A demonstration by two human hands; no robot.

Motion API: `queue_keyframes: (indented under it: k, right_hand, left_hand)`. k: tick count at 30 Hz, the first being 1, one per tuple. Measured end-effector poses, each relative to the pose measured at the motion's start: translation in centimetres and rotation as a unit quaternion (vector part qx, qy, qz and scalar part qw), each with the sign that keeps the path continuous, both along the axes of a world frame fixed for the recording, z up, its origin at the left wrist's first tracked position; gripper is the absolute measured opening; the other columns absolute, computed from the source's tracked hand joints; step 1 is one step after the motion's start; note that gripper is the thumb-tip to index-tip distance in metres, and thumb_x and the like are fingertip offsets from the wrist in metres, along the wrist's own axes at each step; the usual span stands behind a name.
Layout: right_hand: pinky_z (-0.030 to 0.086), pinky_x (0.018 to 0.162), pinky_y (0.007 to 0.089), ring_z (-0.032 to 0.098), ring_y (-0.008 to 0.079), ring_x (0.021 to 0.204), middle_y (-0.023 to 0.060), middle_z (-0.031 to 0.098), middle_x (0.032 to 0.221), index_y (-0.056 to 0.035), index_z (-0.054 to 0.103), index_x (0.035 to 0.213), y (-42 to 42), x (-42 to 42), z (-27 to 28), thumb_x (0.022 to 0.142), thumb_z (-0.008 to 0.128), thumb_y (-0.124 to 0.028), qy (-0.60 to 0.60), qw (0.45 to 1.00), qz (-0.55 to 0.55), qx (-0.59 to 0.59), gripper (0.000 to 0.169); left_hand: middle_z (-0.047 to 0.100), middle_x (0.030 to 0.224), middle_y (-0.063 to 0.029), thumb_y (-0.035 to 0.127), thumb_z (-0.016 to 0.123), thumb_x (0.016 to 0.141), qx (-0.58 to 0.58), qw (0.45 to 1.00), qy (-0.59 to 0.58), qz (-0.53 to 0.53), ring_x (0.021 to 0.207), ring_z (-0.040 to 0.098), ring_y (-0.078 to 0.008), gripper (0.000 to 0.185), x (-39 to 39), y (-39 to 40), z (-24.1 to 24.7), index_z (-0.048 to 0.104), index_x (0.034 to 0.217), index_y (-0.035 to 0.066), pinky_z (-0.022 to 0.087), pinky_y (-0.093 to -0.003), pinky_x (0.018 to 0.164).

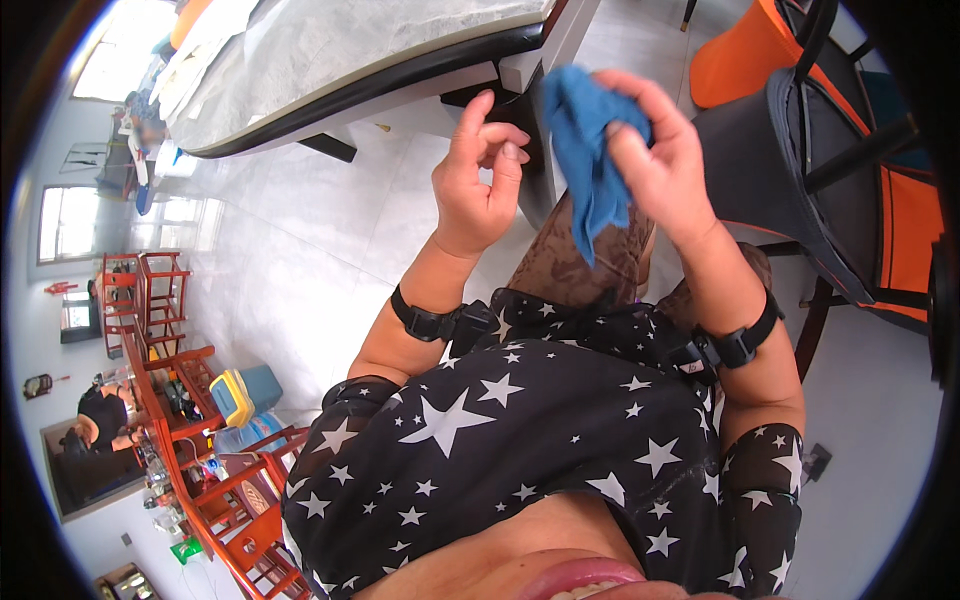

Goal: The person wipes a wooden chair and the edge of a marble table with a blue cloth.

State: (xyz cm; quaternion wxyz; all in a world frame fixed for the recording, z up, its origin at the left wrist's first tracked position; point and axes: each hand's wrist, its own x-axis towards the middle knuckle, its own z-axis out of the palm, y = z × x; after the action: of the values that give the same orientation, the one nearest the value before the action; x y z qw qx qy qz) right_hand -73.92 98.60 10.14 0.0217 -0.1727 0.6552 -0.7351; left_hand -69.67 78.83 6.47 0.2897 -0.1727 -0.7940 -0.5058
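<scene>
My right hand (pixel 660 150) is closed on a blue cloth (pixel 589 157), pinched between thumb and fingers, with its loose end hanging down over my knee. Beside it, on the left, my left hand (pixel 481 172) is raised with curled fingers apart and nothing in it. The two hands do not touch. Both are in front of the corner of a grey marble-look table (pixel 360 56) with a black edge band.
Orange and dark grey chairs (pixel 757 165) stand close on the right. Papers (pixel 199 60) lie on the table's far left. Red wooden shelving (pixel 161 405), a blue-and-yellow bin (pixel 244 394) and another person (pixel 105 416) are farther left.
</scene>
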Motion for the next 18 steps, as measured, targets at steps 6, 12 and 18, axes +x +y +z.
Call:
queue_keyframes:
  k: [6, 12, 18]
  right_hand:
    - [0.046, 0.084, 0.0243, 0.054, 0.0092, 0.094, 0.0023, 0.056, 0.104, -0.0068, 0.047, 0.13, -2.5, -3.2, -1.0, 0.09, 0.055, -0.002, 0.124, 0.99, -0.07, 0.019, 0.041]
    - [0.05, 0.064, 0.0363, 0.06, 0.0247, 0.062, 0.0122, 0.058, 0.072, -0.0135, 0.048, 0.114, -3.2, -1.4, -5.3, 0.08, 0.058, -0.008, 0.078, 0.984, -0.015, 0.161, 0.035]
    - [0.05, 0.064, 0.0346, 0.061, 0.0247, 0.064, 0.0122, 0.059, 0.076, -0.0123, 0.051, 0.112, -2.5, -1.2, -1.0, 0.079, 0.058, -0.005, 0.18, 0.971, -0.134, 0.087, 0.034]
  left_hand:
    - [0.066, 0.098, -0.0111, 0.0, 0.049, 0.096, 0.034, 0.998, 0.019, 0.044, 0.074, 0.063, -0.0125, 0.04, 0.7, -0.4, 0.8, 0.039, 0.134, -0.005, 0.049, -0.0203, 0.063]
    - [0.066, 0.097, -0.0113, 0.002, 0.049, 0.096, 0.078, 0.993, 0.003, 0.084, 0.075, 0.062, -0.0114, 0.036, 1.6, -0.6, 0.9, 0.042, 0.131, -0.004, 0.047, -0.0204, 0.063]
    - [0.066, 0.094, -0.0114, 0.001, 0.048, 0.096, 0.076, 0.99, -0.011, 0.117, 0.073, 0.062, -0.0121, 0.031, 2.9, -1.2, 0.0, 0.046, 0.127, -0.005, 0.047, -0.0212, 0.061]
